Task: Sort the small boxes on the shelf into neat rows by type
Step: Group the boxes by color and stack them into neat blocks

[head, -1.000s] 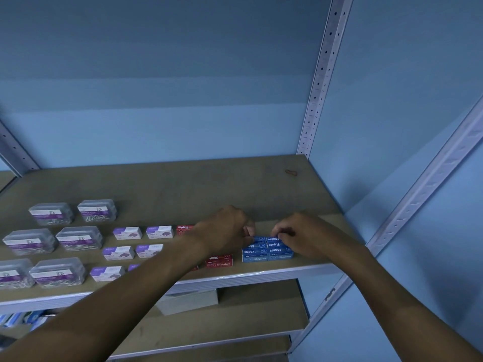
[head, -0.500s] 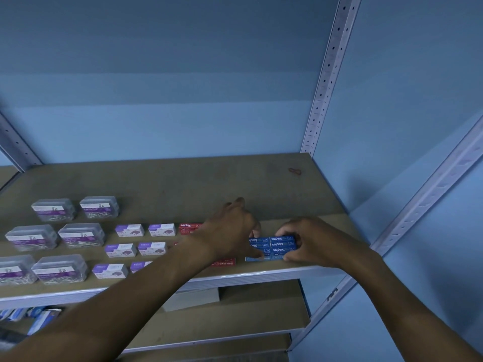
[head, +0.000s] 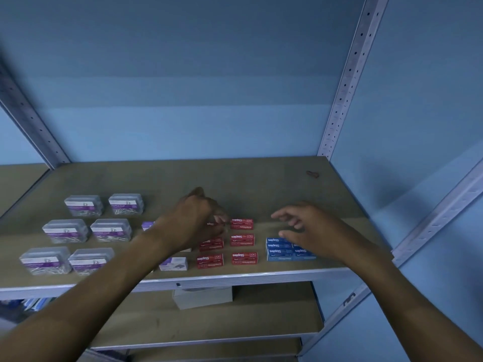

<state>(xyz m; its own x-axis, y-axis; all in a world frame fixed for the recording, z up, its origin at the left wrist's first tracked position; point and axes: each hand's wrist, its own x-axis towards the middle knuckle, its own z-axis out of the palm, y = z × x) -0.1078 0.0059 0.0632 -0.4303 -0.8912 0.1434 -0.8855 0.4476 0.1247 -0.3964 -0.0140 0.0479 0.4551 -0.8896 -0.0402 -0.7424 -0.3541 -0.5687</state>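
A flat brown board shelf (head: 183, 178) is sitting in a pale metal frame with punched uprights, against a smooth blue wall. On its left part, six clear plastic tubs (head: 65, 230) with rounded corners and purple labels are standing in two columns of three, silvery clips showing through. Two bare arms are reaching in over the front edge. The left hand (head: 193, 218) is hovering over the middle of the board, fingers curled down by the rear left red box – I cannot tell whether it is gripping anything there. The right hand (head: 303, 226) is hanging released, fingers spread and relaxed, just above the blue boxes (head: 279, 250), which are packed touching in a tight block near the front right. The red boxes (head: 242, 240) – small cardboard bricks marked Staples – are lying in two columns between the hands. A white and purple box (head: 173, 264) is sitting at the front, left of the reds, others hidden behind the left forearm.
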